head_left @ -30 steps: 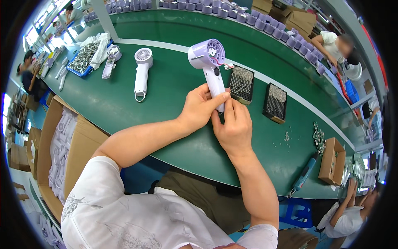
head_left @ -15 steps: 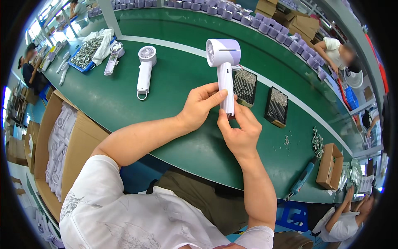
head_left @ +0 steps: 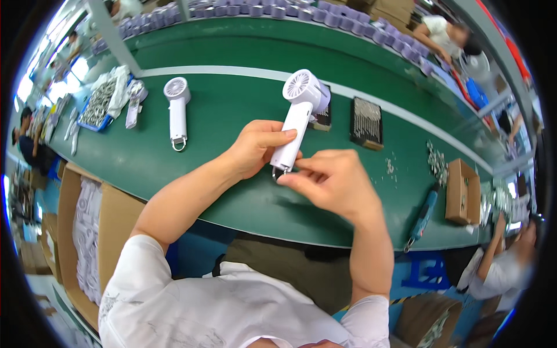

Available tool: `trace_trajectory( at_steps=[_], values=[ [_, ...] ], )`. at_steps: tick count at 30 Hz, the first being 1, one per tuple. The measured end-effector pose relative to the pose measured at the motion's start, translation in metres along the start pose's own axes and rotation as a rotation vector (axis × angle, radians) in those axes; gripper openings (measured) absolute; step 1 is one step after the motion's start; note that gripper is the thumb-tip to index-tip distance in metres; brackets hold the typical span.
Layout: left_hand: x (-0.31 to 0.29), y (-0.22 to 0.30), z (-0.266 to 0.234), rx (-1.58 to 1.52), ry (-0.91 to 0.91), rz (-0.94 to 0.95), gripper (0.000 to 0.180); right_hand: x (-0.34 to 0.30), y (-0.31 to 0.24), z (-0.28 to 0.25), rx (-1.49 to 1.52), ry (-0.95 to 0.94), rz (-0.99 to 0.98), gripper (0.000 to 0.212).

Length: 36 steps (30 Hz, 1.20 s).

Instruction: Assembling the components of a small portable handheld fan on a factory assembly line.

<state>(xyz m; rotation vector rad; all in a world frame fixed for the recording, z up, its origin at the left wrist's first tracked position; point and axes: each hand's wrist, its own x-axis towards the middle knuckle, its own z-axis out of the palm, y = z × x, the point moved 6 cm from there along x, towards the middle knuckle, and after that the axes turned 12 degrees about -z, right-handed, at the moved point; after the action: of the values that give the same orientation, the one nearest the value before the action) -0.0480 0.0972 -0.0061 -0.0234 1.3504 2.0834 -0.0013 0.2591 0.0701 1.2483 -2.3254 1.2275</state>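
Note:
A white and lilac handheld fan is tilted over the green table, its round grille toward me. My left hand is closed round the middle of its handle, thumb on top. At the handle's lower end hangs a metal loop. My right hand pinches at that end, thumb and fingertips touching the loop; the exact grip is partly hidden. A second fan with a similar loop lies to the left. Behind the held fan, a black screw tray is partly covered.
Another screw tray lies right of the fan, with loose screws nearer. Further right are a teal power screwdriver and a small cardboard box. At left are a blue tray of metal clips and a large parts carton. Co-workers sit around.
The fan has tipped over and turned, so its grille faces me more. A metal loop now shows at its base. My right hand has shifted to that end, and the view has swung.

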Motion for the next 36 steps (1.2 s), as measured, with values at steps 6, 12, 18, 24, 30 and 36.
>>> trace_trajectory(
  at_steps=[6, 12, 18, 24, 30, 36],
  values=[
    [-0.020, -0.018, 0.027, 0.241, 0.036, -0.336, 0.034, -0.024, 0.011, -0.095, -0.173, 0.301, 0.061, 0.011],
    [-0.024, -0.032, 0.045, 0.554, 0.053, -0.441, 0.036, -0.039, 0.059, -0.085, -0.258, -0.079, 0.128, 0.049],
    [-0.029, -0.034, 0.051, 0.649, 0.072, -0.342, 0.037, -0.036, 0.044, -0.077, -0.257, -0.062, 0.250, 0.043],
    [-0.036, -0.037, 0.039, 0.513, 0.106, -0.315, 0.037, -0.070, 0.036, -0.094, -0.277, 0.264, 0.378, 0.023],
    [-0.047, -0.043, 0.026, 0.432, 0.115, -0.353, 0.038, -0.091, 0.038, -0.055, -0.197, 0.019, 0.516, 0.019],
    [-0.053, -0.049, 0.019, 0.413, 0.119, -0.362, 0.039, -0.098, 0.040, -0.012, -0.518, -0.027, 0.374, 0.049]
  ],
)
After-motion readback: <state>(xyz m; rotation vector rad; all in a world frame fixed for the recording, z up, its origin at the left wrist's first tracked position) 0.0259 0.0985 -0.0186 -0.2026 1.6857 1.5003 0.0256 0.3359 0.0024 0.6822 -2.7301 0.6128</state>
